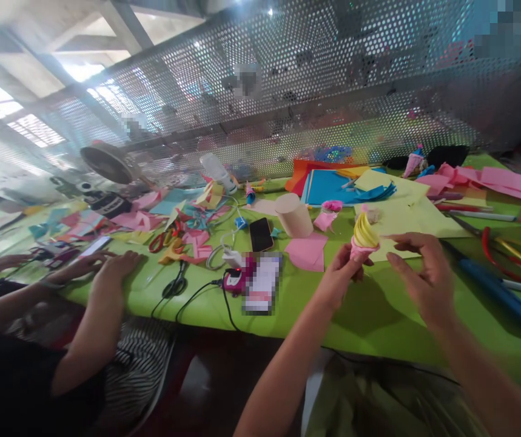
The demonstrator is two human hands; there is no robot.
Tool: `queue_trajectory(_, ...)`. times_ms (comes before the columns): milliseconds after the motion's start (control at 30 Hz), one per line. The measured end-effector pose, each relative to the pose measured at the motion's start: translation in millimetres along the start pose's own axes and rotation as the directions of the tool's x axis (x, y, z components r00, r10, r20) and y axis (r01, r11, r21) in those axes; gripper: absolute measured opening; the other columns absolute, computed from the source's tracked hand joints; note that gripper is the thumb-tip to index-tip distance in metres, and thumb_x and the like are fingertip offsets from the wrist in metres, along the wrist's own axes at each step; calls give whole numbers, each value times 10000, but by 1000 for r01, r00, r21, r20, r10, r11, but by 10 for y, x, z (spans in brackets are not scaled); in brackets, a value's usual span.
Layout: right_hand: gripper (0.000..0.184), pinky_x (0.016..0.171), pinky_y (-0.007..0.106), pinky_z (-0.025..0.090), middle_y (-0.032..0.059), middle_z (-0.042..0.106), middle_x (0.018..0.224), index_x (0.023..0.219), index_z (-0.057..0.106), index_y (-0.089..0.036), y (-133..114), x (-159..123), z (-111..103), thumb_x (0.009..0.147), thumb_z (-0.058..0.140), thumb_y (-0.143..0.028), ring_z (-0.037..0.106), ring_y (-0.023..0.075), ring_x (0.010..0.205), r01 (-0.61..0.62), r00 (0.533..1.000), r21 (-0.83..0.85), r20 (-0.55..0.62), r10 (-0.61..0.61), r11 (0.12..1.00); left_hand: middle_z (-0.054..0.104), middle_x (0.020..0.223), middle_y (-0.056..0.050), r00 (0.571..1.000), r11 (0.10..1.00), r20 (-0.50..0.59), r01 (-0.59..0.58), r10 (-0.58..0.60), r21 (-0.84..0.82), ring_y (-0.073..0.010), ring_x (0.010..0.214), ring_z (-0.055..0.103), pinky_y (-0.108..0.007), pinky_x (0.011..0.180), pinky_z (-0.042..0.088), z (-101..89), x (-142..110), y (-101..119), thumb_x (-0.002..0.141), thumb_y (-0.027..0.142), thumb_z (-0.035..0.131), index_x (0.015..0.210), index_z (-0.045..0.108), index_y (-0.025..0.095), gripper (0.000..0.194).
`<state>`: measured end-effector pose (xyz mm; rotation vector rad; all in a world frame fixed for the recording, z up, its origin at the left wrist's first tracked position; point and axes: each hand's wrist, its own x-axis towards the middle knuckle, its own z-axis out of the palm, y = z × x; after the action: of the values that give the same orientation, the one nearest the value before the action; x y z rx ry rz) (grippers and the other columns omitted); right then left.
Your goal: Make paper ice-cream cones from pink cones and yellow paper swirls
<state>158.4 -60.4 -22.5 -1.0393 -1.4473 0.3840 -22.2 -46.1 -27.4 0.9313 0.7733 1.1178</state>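
Note:
My left hand [341, 273] is closed around the lower part of a paper ice cream cone [364, 235]. The cone has a yellow swirled top, a pink base and a small pink tip, and it stands roughly upright above the table. To its right, my right hand [417, 273] hovers with thumb and forefinger apart and nothing visible between them. Behind both hands lie pale yellow paper sheets [440, 212]. A pink paper piece [306, 250] rests left of my left hand, near a cream paper roll [293, 215].
A phone [262, 285] and a black phone [261, 235] lie on the green table [205, 297] among cables. Scissors [487, 291] with blue blades sit at right. A co-worker's forearm [91, 309] rests at left. Behind rises a perforated metal screen [287, 79].

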Motion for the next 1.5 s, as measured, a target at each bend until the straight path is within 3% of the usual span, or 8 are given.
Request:
queue_trajectory(67,328,958,457,557,70,711,1149,1304,743,-332,-37,-11,-15,993,733,-230,686,271,1083,223,975,-152,36,-220,963,692,898,-20,1000,999,-14,11,-12,-38,-69,650,479,-229,614,356,-3,7,-4,851,596,845,1154,676,178,543)
queue_trajectory(133,467,936,443,548,69,707,1153,1423,697,-367,-50,-26,-10,1004,698,-161,689,265,1068,378,926,-246,122,-358,893,683,884,-16,1000,997,-22,8,-9,-77,-70,645,474,-229,602,347,-5,16,-18,851,581,853,1128,675,178,519)
queue_trajectory(333,680,870,423,483,78,739,1184,1626,516,-365,3,-61,52,1007,716,-169,701,254,963,532,845,-507,266,-464,678,609,795,23,1000,984,-18,-17,14,-180,-73,640,504,-217,570,335,-13,27,-55,852,563,864,1081,659,188,485)
queue_trajectory(467,728,904,426,463,92,754,1226,1664,467,-327,-13,-63,68,999,723,-175,700,260,970,563,822,-568,314,-475,600,507,723,64,1000,976,-6,-15,14,-217,-58,588,460,-208,551,319,-19,32,-55,830,564,883,1063,655,195,493)
queue_trajectory(633,756,916,413,463,96,751,1247,1695,408,-328,-55,-60,71,1013,706,-194,704,251,983,555,829,-554,300,-472,621,549,738,50,1000,975,-15,2,-6,-222,-63,601,465,-207,560,311,-14,39,-36,792,562,911,1107,668,197,539)
queue_trajectory(800,748,919,463,464,118,721,1305,1718,355,-352,-20,-81,87,1036,639,-231,690,295,1019,549,836,-593,389,-387,590,427,684,81,999,975,-31,16,-24,-222,-70,583,422,-231,565,293,-5,29,-23,785,586,905,1074,632,209,548)
queue_trajectory(1067,763,928,457,456,109,713,1293,1722,333,-374,-12,-85,90,1038,634,-221,681,296,1039,541,841,-576,385,-380,613,440,700,74,998,979,-46,26,-36,-201,-82,608,417,-243,587,294,-18,38,-35,760,593,914,1117,635,216,590)
queue_trajectory(1500,671,886,452,460,114,719,1236,1684,402,-371,-28,-78,104,1060,605,-231,685,302,1018,559,829,-572,417,-374,601,473,739,59,1000,985,-21,5,-9,-174,-85,632,407,-239,610,312,-53,38,-87,819,514,867,1100,633,217,471)
